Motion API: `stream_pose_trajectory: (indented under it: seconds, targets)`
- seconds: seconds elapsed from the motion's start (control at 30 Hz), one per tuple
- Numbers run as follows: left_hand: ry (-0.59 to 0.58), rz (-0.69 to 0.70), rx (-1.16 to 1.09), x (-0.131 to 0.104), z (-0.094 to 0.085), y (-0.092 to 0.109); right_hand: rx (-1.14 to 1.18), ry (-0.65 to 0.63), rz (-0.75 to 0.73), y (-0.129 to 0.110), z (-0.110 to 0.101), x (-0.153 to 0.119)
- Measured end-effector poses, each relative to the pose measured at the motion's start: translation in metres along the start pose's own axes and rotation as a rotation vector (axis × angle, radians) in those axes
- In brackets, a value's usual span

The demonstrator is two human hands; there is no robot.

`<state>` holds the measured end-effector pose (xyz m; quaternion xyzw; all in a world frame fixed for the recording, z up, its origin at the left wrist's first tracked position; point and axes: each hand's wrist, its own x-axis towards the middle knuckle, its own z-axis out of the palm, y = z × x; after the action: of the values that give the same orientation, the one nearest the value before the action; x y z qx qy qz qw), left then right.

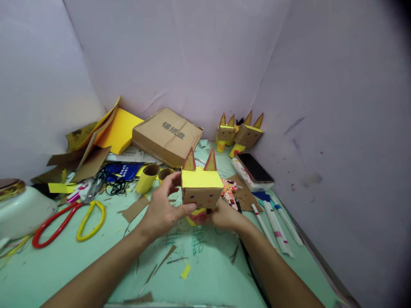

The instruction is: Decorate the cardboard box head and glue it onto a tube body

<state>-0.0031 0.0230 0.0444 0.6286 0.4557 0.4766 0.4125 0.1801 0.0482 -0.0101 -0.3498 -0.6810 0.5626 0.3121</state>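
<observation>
A cardboard cat figure (201,186) stands upright at the middle of the green table. Its box head has a yellow top, two pointed ears edged in red and small drawn eyes. My left hand (163,209) holds the left side of the head, with the thumb along its lower front edge. Below the head, my right hand (221,215) is closed at the yellow and pink body, its fingertips partly hidden by the head. Two yellow cardboard tubes, one of them the left tube (147,177), stand behind my left hand.
Scissors (69,218) with red and yellow handles lie at left, near a white rounded object (22,211). A cardboard box (167,134), yellow sheets (118,130) and finished-looking figures (247,136) are behind. A phone (255,167) and markers (278,226) sit right. Scraps lie in front.
</observation>
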Motion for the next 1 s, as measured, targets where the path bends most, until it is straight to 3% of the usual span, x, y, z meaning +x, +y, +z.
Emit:
stream_pose_trajectory:
  seconds: [0.47,0.77,0.9,1.0]
  targets:
    - [-0.103,-0.059,0.144,0.001,-0.004,0.008,-0.113,0.007,0.036,-0.003,-0.002,-0.002]
    - [-0.132,-0.027,0.175,0.003,-0.005,0.008,-0.137,-0.006,0.061,0.001,-0.003,-0.001]
    - [-0.094,-0.037,0.134,0.003,-0.006,0.001,-0.155,-0.020,0.081,-0.001,-0.002,0.001]
    - [-0.020,-0.050,-0.049,0.002,-0.005,-0.007,-0.184,-0.033,0.109,-0.006,-0.007,-0.001]
